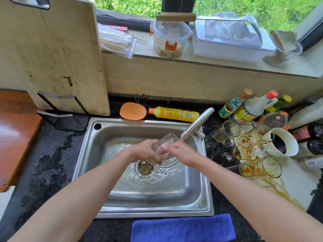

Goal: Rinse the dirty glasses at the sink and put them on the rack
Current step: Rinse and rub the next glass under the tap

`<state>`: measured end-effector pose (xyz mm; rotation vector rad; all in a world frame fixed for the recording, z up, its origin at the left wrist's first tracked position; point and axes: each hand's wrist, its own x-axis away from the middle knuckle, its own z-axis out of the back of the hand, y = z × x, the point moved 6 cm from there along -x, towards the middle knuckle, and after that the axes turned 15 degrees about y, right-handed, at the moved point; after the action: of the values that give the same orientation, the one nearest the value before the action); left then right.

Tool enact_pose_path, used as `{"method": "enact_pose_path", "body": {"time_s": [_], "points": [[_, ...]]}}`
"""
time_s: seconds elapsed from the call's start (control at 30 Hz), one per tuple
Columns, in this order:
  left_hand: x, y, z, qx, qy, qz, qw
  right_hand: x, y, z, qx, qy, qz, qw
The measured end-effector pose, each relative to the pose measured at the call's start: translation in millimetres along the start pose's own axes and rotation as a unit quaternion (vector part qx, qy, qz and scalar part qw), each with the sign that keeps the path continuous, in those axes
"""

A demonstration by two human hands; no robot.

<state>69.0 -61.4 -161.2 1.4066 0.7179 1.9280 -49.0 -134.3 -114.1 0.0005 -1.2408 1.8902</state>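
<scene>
Blue cloth point(183, 227) lies on the tabletop against the near rim of the sink point(201, 198); its near edge is cut off by the frame. Both forearms reach in over the basin. Water sheets across the sink floor around the drain strainer point(145, 169), which holds dark debris.

Above the drain, mid-basin: clear glass point(166, 144), tilted, its far end just under the faucet point(197, 122) spout. Left hand point(145, 151) grasps it from the left, fingers curled round its lower part. Right hand point(181, 151) holds it from the right, fingers bent against the wall. Refraction and running water blur the outline, so which end is the mouth, and whether the right fingertips go inside, cannot be told.

Right of the sink: stained glasses point(260, 167) lying on their sides in brown spill, beside a white mug point(283, 142) with dark contents.

Behind the sink: yellow bottle point(174, 114) on its side. Behind its left corner, a worn cutting board point(57, 55) stands upright, top cut off.
</scene>
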Motion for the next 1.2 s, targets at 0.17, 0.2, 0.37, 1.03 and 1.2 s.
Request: {"method": "enact_pose_path", "body": {"time_s": [0.17, 0.2, 0.37, 1.03, 1.2], "points": [[-1.7, 8.3, -3.2, -0.05, 0.153, -0.093, 0.983, -6.1, -0.3, -1.7, -0.134, 0.077, -0.137, 0.978], [-1.7, 11.2, -5.8, -0.084, 0.177, -0.119, 0.973, -4.7, -0.7, -3.1, -0.149, 0.079, -0.161, 0.972], [-2.1, 2.3, -3.6, -0.017, 0.117, -0.079, 0.99, -0.5, -5.8, 1.5, -0.092, 0.006, -0.133, 0.987], [8.2, 13.8, 6.3, 0.036, 0.081, -0.045, 0.995, -8.0, 17.5, 5.2, -0.096, 0.098, -0.193, 0.972], [8.7, 17.6, -23.9, -0.21, 0.166, -0.135, 0.954, -3.4, 14.4, -8.8, -0.15, 0.111, -0.266, 0.946]]}}
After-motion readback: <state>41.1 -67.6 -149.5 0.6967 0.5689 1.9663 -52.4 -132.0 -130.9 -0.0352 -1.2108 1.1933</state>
